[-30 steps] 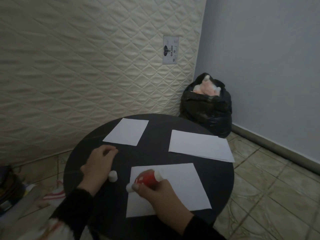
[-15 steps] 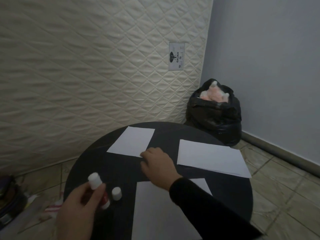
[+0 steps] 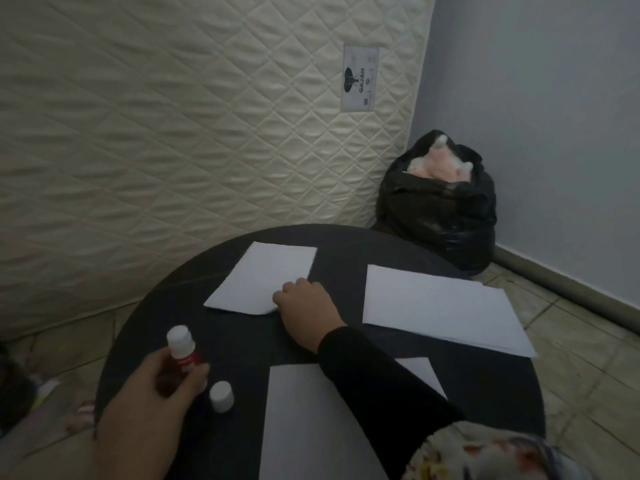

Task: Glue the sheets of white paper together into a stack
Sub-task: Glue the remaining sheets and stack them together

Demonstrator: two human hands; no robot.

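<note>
Three lots of white paper lie on a round black table (image 3: 502, 403). A small sheet (image 3: 256, 277) is at the back left, a larger pile (image 3: 436, 306) at the back right, and a sheet (image 3: 304, 424) lies nearest me. My right hand (image 3: 306, 308) reaches across and rests on the near right corner of the small sheet, fingers curled. My left hand (image 3: 162, 389) holds a red glue stick (image 3: 181, 348) upright with its white tip up. The glue's white cap (image 3: 221, 396) stands on the table beside that hand.
A quilted cream mattress (image 3: 173, 116) leans against the wall behind the table. A stuffed black rubbish bag (image 3: 440, 209) sits in the corner on the tiled floor (image 3: 588, 358). Clutter lies on the floor at the far left.
The glue stick has passed from my right hand to my left. My right hand has left the near sheet and reached forward onto the corner of the small back-left sheet.
</note>
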